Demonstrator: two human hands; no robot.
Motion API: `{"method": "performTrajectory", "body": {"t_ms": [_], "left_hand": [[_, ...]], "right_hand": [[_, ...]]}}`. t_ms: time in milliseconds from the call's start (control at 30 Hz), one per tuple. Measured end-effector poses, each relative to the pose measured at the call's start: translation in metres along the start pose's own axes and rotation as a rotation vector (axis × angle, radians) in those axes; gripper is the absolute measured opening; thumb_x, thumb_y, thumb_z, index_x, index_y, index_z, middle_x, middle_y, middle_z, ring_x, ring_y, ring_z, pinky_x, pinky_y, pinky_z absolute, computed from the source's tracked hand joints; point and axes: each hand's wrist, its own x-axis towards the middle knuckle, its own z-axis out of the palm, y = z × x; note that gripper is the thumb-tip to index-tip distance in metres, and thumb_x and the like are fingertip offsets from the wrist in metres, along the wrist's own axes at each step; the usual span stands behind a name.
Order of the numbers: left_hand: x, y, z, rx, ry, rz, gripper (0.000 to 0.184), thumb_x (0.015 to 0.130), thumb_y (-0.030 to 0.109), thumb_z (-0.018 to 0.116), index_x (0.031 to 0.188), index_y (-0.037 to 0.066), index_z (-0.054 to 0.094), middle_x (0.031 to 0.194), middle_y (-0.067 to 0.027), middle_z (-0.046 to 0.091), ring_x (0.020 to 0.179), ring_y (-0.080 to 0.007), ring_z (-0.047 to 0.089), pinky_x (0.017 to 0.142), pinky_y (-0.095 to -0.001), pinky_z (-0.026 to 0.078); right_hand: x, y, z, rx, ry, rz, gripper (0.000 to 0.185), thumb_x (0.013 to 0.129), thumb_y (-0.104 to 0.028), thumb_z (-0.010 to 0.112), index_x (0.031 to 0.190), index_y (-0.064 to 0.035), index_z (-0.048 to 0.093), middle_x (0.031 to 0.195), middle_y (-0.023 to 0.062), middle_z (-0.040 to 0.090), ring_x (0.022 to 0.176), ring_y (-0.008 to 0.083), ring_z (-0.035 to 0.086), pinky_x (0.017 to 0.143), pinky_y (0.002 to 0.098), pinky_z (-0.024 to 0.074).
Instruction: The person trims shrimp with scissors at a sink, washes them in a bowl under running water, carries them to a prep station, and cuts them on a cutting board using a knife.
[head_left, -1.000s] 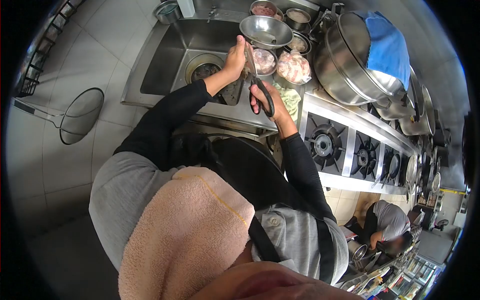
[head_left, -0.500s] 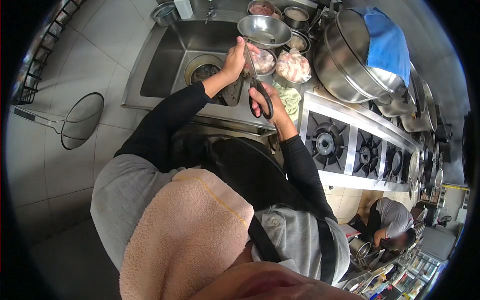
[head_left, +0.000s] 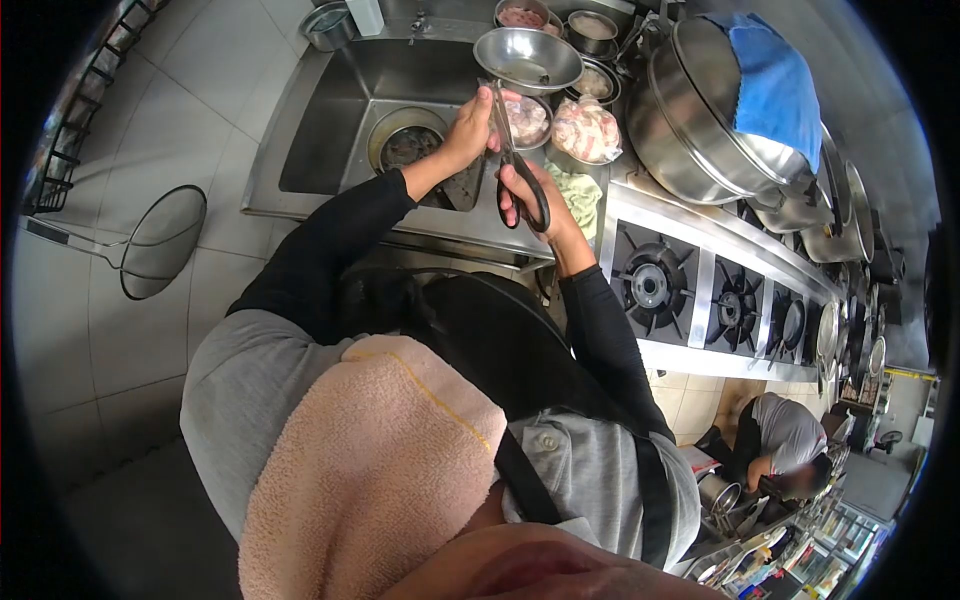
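My right hand is wrapped around the black handles of a pair of scissors. The handles are spread and the metal blades are slightly parted, pointing away from me. At the blade tips my left hand is closed, fingers and thumb together; whatever is between them is too small and covered to name. Just beyond the hands stands a wide steel bowl with a bit of dark matter in it. Partly behind the scissors is a bowl of pale raw meat. Below my left forearm, a round pot sits in the sink.
A bag of raw meat lies right of the hands, above a green cloth. A large steel pot carries a blue cloth. Gas burners run rightward. A strainer is at left; another person bends at lower right.
The scissors' handles have spread and the blades have parted. My left hand has shifted slightly toward me at the tips. The other person stays in place.
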Motion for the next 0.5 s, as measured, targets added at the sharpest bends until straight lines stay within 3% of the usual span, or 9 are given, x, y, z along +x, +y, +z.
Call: {"method": "performTrajectory", "body": {"t_ms": [133, 500], "left_hand": [[0.001, 0.005, -0.008, 0.056, -0.055, -0.01, 0.068, 0.108, 0.056, 0.019, 0.136, 0.008, 0.059, 0.061, 0.0034, 0.049, 0.054, -0.0064, 0.046, 0.053, -0.0229, 0.042], [0.001, -0.002, -0.018, 0.058, -0.02, 0.03, 0.068, 0.108, 0.055, 0.019, 0.14, 0.009, 0.057, 0.062, 0.0031, 0.051, 0.055, -0.0058, 0.045, 0.053, -0.0224, 0.041]], "right_hand": [[0.001, 0.005, -0.002, -0.107, 0.005, 0.021, 0.042, 0.092, -0.042, 0.074, 0.096, -0.0043, 0.057, 0.061, 0.0014, 0.055, 0.045, 0.0109, 0.052, 0.041, 0.0242, 0.0402], [0.006, -0.004, 0.006, -0.041, -0.039, 0.043, 0.057, 0.091, -0.058, 0.066, 0.106, -0.0038, 0.058, 0.067, 0.0032, 0.059, 0.048, 0.0116, 0.055, 0.043, 0.0227, 0.0388]]}}
